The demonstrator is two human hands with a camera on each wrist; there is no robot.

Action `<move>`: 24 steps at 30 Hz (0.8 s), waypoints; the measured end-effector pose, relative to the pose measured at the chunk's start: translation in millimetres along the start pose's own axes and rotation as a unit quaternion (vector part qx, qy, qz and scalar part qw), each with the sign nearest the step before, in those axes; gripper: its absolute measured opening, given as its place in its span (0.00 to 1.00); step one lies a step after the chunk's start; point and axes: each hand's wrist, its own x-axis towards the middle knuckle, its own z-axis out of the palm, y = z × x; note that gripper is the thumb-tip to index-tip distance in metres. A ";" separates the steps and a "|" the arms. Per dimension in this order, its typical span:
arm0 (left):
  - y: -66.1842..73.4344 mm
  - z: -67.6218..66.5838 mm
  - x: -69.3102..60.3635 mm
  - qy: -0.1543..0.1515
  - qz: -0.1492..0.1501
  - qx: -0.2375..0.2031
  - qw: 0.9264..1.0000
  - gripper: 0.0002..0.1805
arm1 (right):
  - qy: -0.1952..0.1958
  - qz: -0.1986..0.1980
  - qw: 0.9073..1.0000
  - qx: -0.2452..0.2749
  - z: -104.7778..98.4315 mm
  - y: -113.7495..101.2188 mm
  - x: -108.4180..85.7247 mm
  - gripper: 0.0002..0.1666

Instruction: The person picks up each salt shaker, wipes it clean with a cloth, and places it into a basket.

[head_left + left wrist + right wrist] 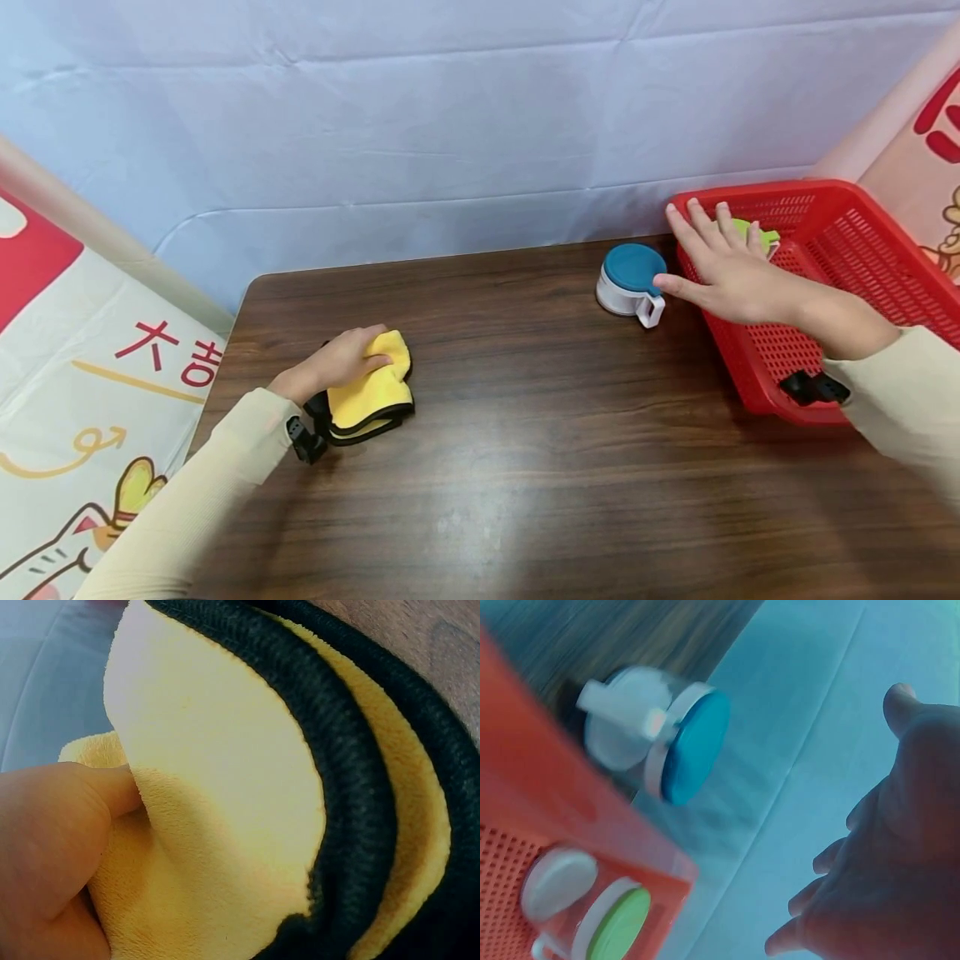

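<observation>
My left hand (341,360) grips a folded yellow cloth (372,395) with black edging, at the left part of the table. In the left wrist view the thumb presses into the yellow pile of the cloth (225,772), whose fingers beneath are hidden. Over the far left corner of a red basket (757,408) is my right hand (738,275), its fingers spread and holding nothing. Just left of the basket stands a clear-and-white jar with a blue lid (634,267) and a white handle. Inside the basket lies a similar jar with a green lid (620,924), partly hidden by the right hand in the head view.
The brown wooden table (510,433) has its far edge against a pale sheet (450,125). Printed cloths hang at the left (97,375) and right (922,183). The basket's raised walls enclose the table's right side.
</observation>
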 end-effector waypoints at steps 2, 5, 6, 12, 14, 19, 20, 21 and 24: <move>-0.3 0.0 0.2 0.001 0.000 0.000 1.000 0.31 | -0.004 -0.007 1.000 0.003 2.0 -7.2 0.8 0.59; -0.8 -0.3 0.3 0.001 0.000 0.000 1.000 0.31 | -0.007 -0.012 1.000 0.003 6.0 -17.6 2.4 0.60; -0.8 -0.3 0.3 0.001 0.000 0.000 1.000 0.31 | -0.009 -0.013 1.000 0.003 7.3 -21.6 3.0 0.60; -0.6 -0.4 0.6 0.004 0.001 0.001 1.000 0.31 | -0.016 -0.014 1.000 0.016 17.5 -46.2 3.6 0.62; -0.6 -0.4 0.8 0.005 0.003 0.001 1.000 0.30 | -0.016 -0.008 1.000 0.024 22.4 -53.1 3.5 0.62; -1.4 0.1 0.8 0.008 0.004 -0.002 1.000 0.30 | -0.004 0.013 0.999 0.038 37.2 -64.1 6.1 0.63; -1.7 0.3 0.6 0.007 0.004 -0.002 1.000 0.30 | -0.001 0.018 0.999 0.042 40.6 -65.1 7.1 0.63; -1.8 0.5 0.4 0.008 0.003 -0.001 1.000 0.30 | 0.003 0.022 0.999 0.046 43.9 -65.6 8.2 0.64; -2.2 0.9 -0.6 0.008 0.001 0.002 1.000 0.31 | 0.017 0.037 0.997 0.067 54.2 -66.8 10.8 0.64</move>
